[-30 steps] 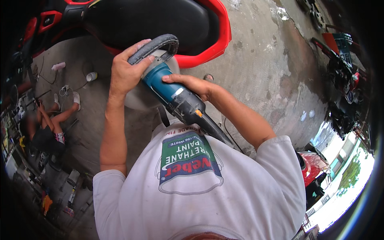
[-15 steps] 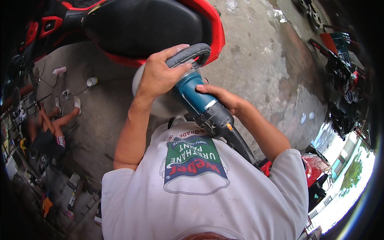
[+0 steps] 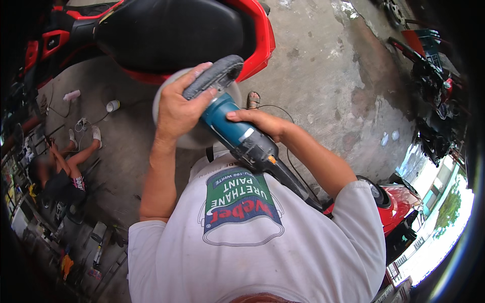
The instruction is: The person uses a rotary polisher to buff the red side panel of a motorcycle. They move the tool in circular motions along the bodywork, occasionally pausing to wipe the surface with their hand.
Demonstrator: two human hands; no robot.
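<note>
your white shirt [image 3: 242,262] is showing nearest. your right hand [image 3: 260,123] is curling its fingers around the blue and black polisher [image 3: 222,116], in front of your chest. your left hand [image 3: 177,112] is gripping its dark loop handle [image 3: 216,76]. the pale round pad [image 3: 196,137] is sitting below, near the red motorbike [image 3: 262,50]. 1 person [image 3: 63,171] is sitting far left.

Polisher [image 3: 221,115]: smooth teal casing, plastic in appearance, slight sheen; rear section black plastic, scuffed and dusty. Handle [image 3: 222,68]: dark, matt, worn with pale residue. Pad [image 3: 193,140]: pale; blurred, material not determinable. Seat [image 3: 177,35]: black, smooth, vinyl-like, low sheen. Tail panel [image 3: 263,45]: glossy red, smooth. Shirt [image 3: 303,247]: matt white cloth, printed, creased. Floor [image 3: 308,76]: rough concrete, matt, stained.
</note>
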